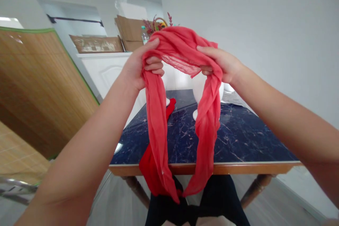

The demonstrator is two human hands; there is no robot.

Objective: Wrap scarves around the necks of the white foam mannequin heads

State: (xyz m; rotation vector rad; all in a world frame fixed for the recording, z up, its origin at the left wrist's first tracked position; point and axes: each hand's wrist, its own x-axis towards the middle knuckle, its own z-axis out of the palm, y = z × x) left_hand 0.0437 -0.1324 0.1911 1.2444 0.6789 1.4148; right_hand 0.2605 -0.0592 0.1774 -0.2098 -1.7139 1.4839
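A coral-red scarf (182,40) of thin crinkled fabric is stretched between my two hands above the table. Its middle arches upward, and both long ends hang down past the table's front edge towards my lap. My left hand (147,61) is closed around the scarf, fingers wrapped over it. On the other side my right hand (219,61) grips it with the thumb on top and fingers beneath. A brighter red cloth (149,173) hangs over the table edge behind the left end. White rounded objects stand behind the scarf, mostly hidden; their kind I cannot make out.
The dark blue marbled table (246,134) has a wooden edge. On a white cabinet (106,72) at the back are cardboard boxes (129,31), a plastic bottle (144,36) and a flower basket (160,23). A bamboo mat (39,88) leans at the left.
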